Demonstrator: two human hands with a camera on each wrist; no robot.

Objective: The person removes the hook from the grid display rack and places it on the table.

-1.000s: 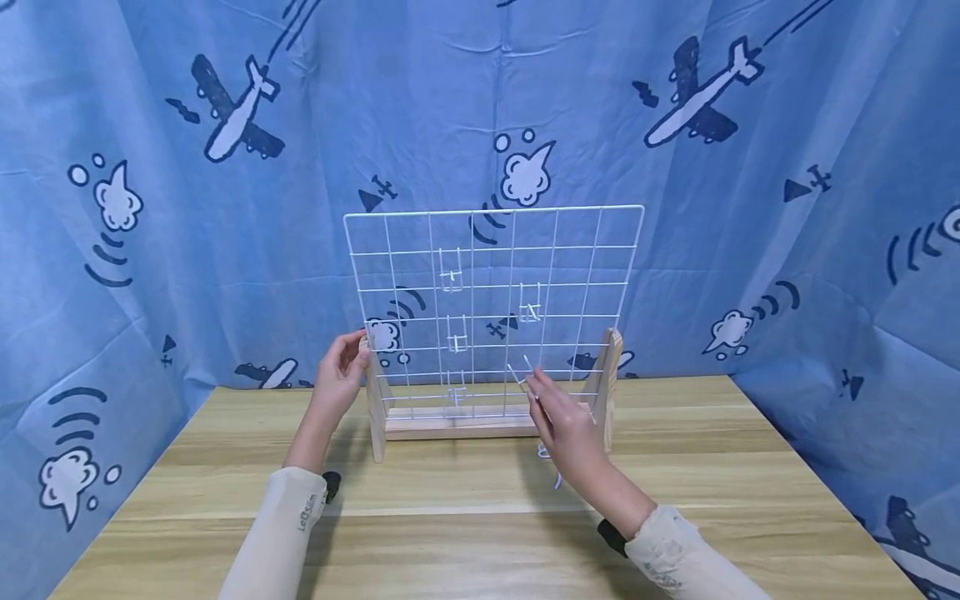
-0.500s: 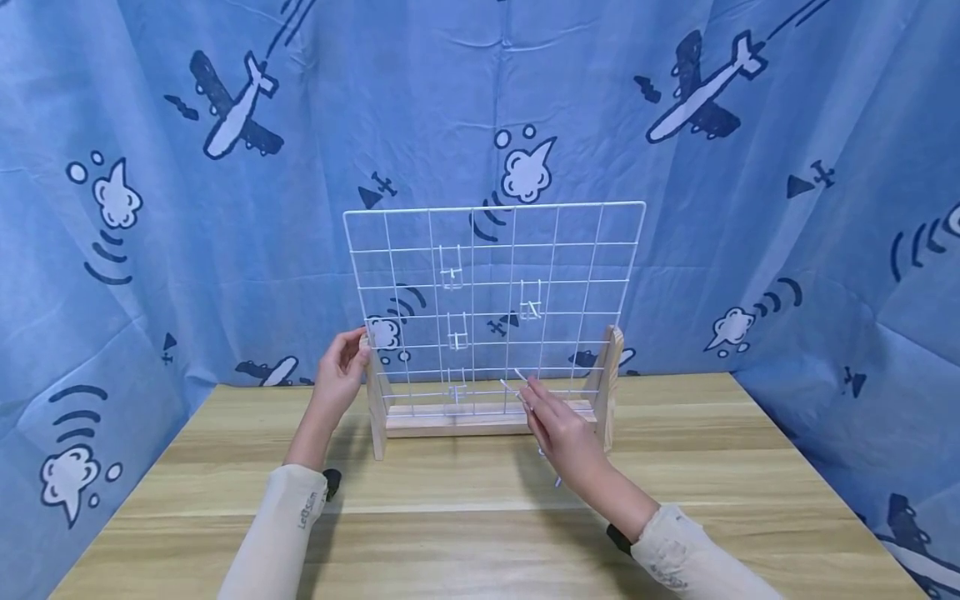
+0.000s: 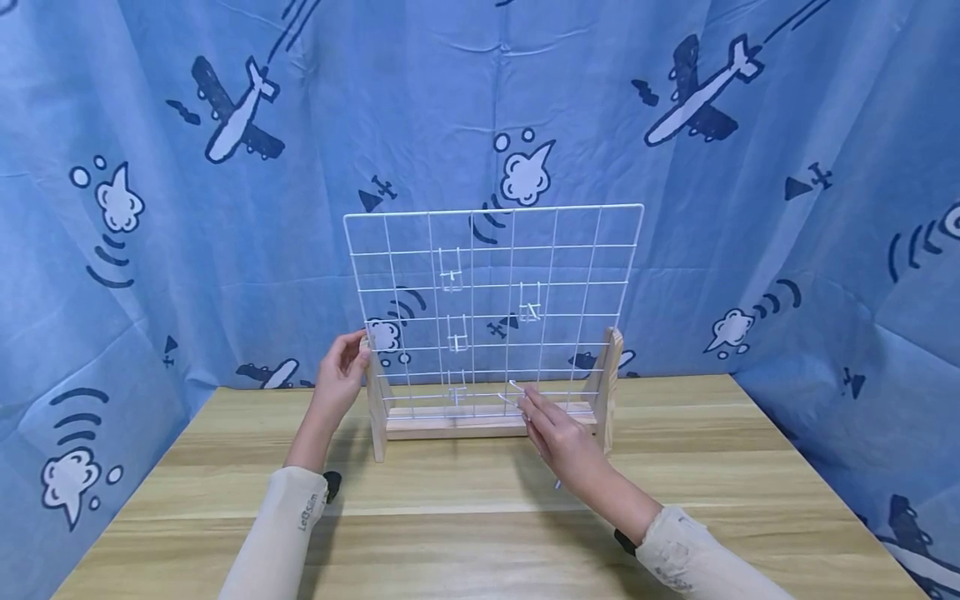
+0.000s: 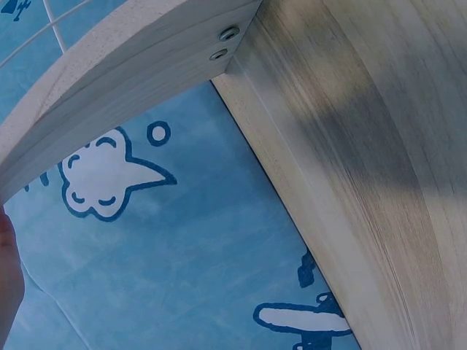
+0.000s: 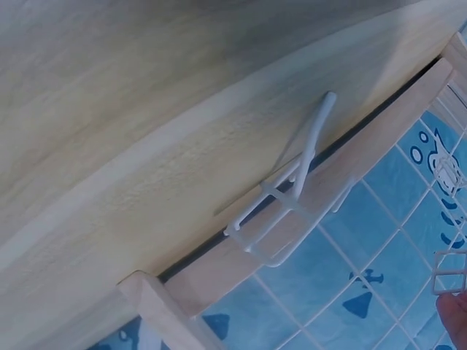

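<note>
A white wire grid panel (image 3: 491, 267) stands upright in a wooden stand (image 3: 457, 427). My left hand (image 3: 341, 375) grips the top of the stand's left upright (image 4: 109, 80), thumb on the near side. Between thumb and fingers, my right hand (image 3: 562, 429) pinches a white wire hook (image 3: 510, 396) before the lower part of the grid; its fingertip and the hook's frame show at the right edge of the right wrist view. A second white wire hook (image 5: 281, 200) lies on the table by the stand, mostly hidden by my right hand in the head view.
Several hooks hang on the grid: one hook (image 3: 452, 271) high up, another hook (image 3: 530, 308) right of centre, and others below on the left. The wooden table (image 3: 450, 533) reaches back to a blue airplane-print curtain (image 3: 420, 100).
My right hand has moved down and slightly left with the pinched hook, from mid-height to near the grid's lower rows. My left hand stays on the upright.
</note>
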